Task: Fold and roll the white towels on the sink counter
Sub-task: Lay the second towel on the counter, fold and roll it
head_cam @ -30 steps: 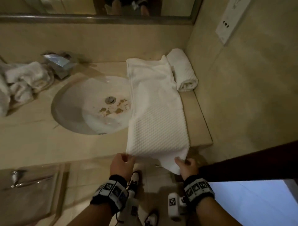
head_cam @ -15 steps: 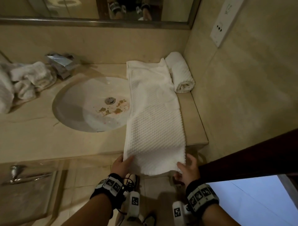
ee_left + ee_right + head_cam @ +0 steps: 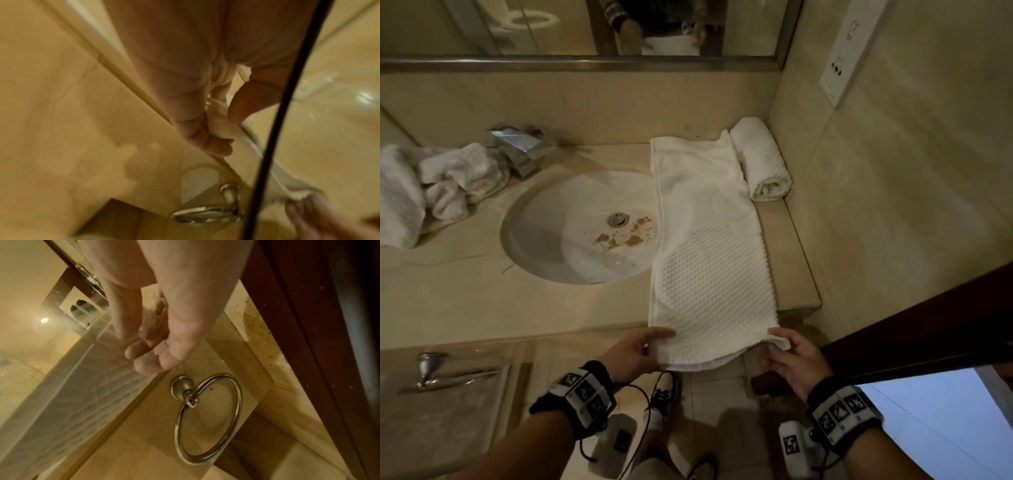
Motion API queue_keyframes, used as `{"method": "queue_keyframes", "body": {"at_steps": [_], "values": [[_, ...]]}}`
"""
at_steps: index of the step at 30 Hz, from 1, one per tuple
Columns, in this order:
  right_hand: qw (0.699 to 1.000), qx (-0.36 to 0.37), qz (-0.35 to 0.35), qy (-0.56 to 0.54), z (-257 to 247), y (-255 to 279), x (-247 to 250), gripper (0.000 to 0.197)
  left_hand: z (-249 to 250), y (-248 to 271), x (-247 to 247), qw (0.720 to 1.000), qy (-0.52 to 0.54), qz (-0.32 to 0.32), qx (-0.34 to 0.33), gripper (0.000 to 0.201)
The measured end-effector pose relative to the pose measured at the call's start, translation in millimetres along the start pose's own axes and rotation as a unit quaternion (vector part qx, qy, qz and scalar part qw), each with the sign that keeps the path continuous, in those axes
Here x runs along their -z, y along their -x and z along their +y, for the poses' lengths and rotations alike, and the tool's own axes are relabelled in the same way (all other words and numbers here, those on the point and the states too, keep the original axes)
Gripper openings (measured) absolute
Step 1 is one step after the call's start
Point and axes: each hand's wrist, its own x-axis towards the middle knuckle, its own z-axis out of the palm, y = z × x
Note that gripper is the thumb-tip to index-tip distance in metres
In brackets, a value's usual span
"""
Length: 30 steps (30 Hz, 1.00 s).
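A long white waffle towel (image 3: 709, 260) lies folded lengthwise on the counter (image 3: 482, 301), running from the back wall to past the front edge and covering the sink's right side. My left hand (image 3: 633, 353) pinches its near left corner, thumb on top. My right hand (image 3: 787, 356) pinches the near right corner (image 3: 115, 344), which droops below the counter edge. The left wrist view shows my thumb and fingers closed on the towel (image 3: 218, 116). A rolled white towel (image 3: 762, 159) lies against the right wall. Several loose white towels (image 3: 445, 181) are heaped at the far left.
The oval sink (image 3: 575, 229) has brown specks near its drain. A chrome faucet (image 3: 517, 147) stands behind it. A mirror (image 3: 585, 31) runs along the back wall, a socket plate (image 3: 842, 65) on the right wall. A towel ring (image 3: 205, 417) hangs below the counter. A dark door (image 3: 928, 318) stands at right.
Both hands have brought the towel's hanging near end up and level with the counter edge. The drooping corner at the right is now lifted and held flatter.
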Motion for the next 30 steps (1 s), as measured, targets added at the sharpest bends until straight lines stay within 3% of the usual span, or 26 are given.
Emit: {"method": "queue_keyframes", "body": {"at_steps": [3,6,9,11,13,15,17,18,19,20,21,23,25,26,27,29,30], "values": [[0.997,0.009,0.051,0.048,0,-8,-3,0.005,2,-2,-2,0.961,-0.275,0.008,-0.01,0.055],[0.995,-0.026,0.08,0.051,1,-15,-10,0.01,2,-6,-9,0.924,-0.369,0.087,-0.059,0.025],[0.991,-0.066,0.105,0.048,-1,-19,-20,0.011,5,-11,-14,0.944,-0.274,0.172,-0.056,0.002],[0.989,-0.081,0.121,0.03,-4,-22,-28,0.009,12,-13,-21,0.961,-0.161,0.223,-0.011,0.02],[0.985,-0.085,0.148,0.025,-5,-27,-34,0.009,19,-16,-30,0.968,0.011,0.244,0.058,0.025],[0.977,-0.08,0.193,0.05,-5,-34,-40,0.011,24,-23,-35,0.942,0.149,0.282,0.107,0.026],[0.967,-0.065,0.234,0.072,-7,-38,-46,0.018,24,-32,-39,0.921,0.157,0.338,0.116,0.024],[0.964,-0.053,0.246,0.087,-8,-38,-49,0.021,19,-38,-41,0.924,0.081,0.355,0.116,0.023],[0.961,-0.04,0.251,0.108,-10,-38,-51,0.023,16,-38,-44,0.927,-0.068,0.347,0.126,0.023],[0.959,-0.029,0.252,0.127,-12,-38,-53,0.024,8,-39,-47,0.908,-0.221,0.333,0.122,0.031],[0.958,-0.022,0.249,0.141,-13,-37,-55,0.024,2,-37,-52,0.872,-0.342,0.344,0.07,0.044],[0.957,-0.016,0.247,0.152,-16,-37,-56,0.024,-8,-31,-60,0.827,-0.414,0.364,-0.107,0.061],[0.955,-0.02,0.254,0.15,-18,-38,-56,0.025,-16,-27,-70,0.77,-0.506,0.313,-0.231,0.054],[0.955,-0.023,0.254,0.15,-19,-37,-57,0.027,-20,-25,-72,0.74,-0.557,0.272,-0.261,0.059],[0.956,-0.025,0.253,0.148,-19,-36,-58,0.029,-23,-25,-71,0.732,-0.587,0.228,-0.262,0.072],[0.957,-0.027,0.249,0.148,-21,-36,-58,0.031,-18,-28,-65,0.749,-0.597,0.177,-0.224,0.093],[0.957,-0.033,0.245,0.154,-21,-36,-57,0.031,-15,-32,-61,0.753,-0.594,0.168,-0.226,0.093]]}}
